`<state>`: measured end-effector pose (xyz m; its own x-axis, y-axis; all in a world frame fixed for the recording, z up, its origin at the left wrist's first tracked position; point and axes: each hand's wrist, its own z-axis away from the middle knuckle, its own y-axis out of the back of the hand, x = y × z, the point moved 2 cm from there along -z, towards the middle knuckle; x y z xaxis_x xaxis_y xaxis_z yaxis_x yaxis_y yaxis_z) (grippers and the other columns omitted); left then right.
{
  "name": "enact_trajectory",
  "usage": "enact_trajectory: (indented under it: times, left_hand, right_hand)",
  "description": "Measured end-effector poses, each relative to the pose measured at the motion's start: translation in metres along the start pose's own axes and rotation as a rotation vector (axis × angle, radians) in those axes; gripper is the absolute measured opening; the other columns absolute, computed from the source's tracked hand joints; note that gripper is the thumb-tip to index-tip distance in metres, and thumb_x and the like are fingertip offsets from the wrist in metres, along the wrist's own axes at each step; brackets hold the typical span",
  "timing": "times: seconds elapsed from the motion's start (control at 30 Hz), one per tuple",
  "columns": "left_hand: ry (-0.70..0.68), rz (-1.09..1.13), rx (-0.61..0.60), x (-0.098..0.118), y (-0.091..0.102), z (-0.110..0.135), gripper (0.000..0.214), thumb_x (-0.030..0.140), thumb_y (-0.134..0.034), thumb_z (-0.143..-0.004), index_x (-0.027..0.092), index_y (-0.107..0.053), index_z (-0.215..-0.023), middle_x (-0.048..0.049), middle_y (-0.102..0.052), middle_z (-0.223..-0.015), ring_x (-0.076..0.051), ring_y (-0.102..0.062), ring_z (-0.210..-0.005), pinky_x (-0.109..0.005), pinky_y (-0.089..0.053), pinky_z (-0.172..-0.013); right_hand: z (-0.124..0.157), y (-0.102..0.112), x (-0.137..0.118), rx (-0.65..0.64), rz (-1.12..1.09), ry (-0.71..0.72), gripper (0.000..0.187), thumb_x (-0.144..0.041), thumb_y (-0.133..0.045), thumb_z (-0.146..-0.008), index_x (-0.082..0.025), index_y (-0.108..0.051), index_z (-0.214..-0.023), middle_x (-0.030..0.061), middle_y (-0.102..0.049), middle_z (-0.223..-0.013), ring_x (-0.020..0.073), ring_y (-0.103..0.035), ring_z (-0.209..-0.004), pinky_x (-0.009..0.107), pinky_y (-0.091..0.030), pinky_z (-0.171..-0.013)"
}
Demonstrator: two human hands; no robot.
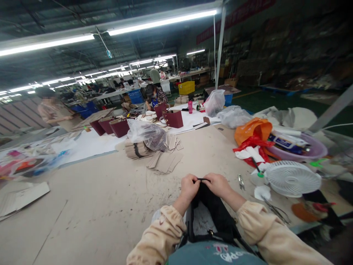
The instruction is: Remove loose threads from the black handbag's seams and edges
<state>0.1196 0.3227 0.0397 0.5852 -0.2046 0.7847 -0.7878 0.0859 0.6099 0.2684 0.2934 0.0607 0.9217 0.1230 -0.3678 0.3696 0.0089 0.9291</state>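
My left hand (189, 186) and my right hand (219, 184) meet at the near edge of the table (110, 198). Both are closed in a pinch on the top edge of a black bag (217, 215) with thin black straps that hangs down toward my lap. A short black strip runs between the two sets of fingers. Cream sleeves cover both forearms.
A white fan (292, 179) lies face up to the right, beside metal clips (241, 181), scissors (277, 211), an orange bag (252, 129) and a purple basin (303, 149). Cardboard pieces (162, 160) and a plastic bag (146, 134) lie ahead. Maroon bags (173, 118) stand farther back. Other people work at the far tables.
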Motion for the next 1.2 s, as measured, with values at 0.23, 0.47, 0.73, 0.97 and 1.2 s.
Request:
enact_trajectory:
  times: [0.23,0.47,0.73,0.97,1.2]
  left_hand:
    - [-0.051,0.019,-0.013,0.000,0.004,-0.001,0.008,0.019,-0.060,-0.071,0.017,-0.063,-0.065,-0.0023,-0.066,-0.073,-0.015,-0.059,-0.073,-0.030,-0.047,-0.074]
    - [-0.071,0.207,-0.030,-0.004,0.025,0.019,0.038,0.013,-0.069,-0.062,0.017,-0.057,-0.098,-0.0097,-0.059,-0.115,-0.019,-0.056,-0.106,-0.035,-0.046,-0.090]
    - [0.140,0.228,-0.089,-0.009,0.022,0.027,0.044,0.008,-0.061,-0.065,0.015,-0.052,-0.108,-0.0106,-0.064,-0.106,-0.017,-0.065,-0.091,-0.029,-0.050,-0.080]
    - [0.004,-0.202,-0.058,-0.003,0.027,0.031,0.026,0.037,-0.057,-0.076,0.018,-0.066,-0.092,-0.0086,-0.070,-0.086,-0.022,-0.066,-0.079,-0.032,-0.048,-0.072]
    - [-0.064,-0.429,-0.100,0.007,0.032,0.035,0.028,0.040,-0.050,-0.080,0.019,-0.068,-0.086,-0.0095,-0.070,-0.078,-0.024,-0.065,-0.071,-0.030,-0.042,-0.062]
  right_hand:
    - [-0.001,0.004,-0.006,0.006,0.072,-0.013,0.030,-0.034,-0.042,-0.087,-0.023,-0.069,-0.082,0.0045,-0.068,-0.083,0.0170,-0.061,-0.079,0.026,-0.041,-0.069]
    - [0.001,0.007,0.002,-0.004,0.053,-0.032,0.031,-0.036,-0.041,-0.086,-0.023,-0.069,-0.086,0.0051,-0.068,-0.088,0.0175,-0.061,-0.083,0.027,-0.042,-0.071]
    - [0.008,0.012,-0.004,-0.008,-0.058,0.101,0.045,-0.023,-0.050,-0.075,-0.023,-0.057,-0.119,0.0054,-0.062,-0.110,0.0184,-0.057,-0.100,0.029,-0.042,-0.087]
    - [0.004,0.011,-0.014,0.146,-0.225,0.259,0.032,-0.020,-0.054,-0.078,-0.022,-0.061,-0.109,0.0071,-0.058,-0.113,0.0190,-0.051,-0.107,0.034,-0.042,-0.093]
    - [-0.003,0.006,-0.022,0.199,-0.216,0.380,0.008,-0.017,-0.060,-0.076,-0.021,-0.066,-0.080,0.0074,-0.057,-0.109,0.0210,-0.047,-0.107,0.038,-0.041,-0.091]
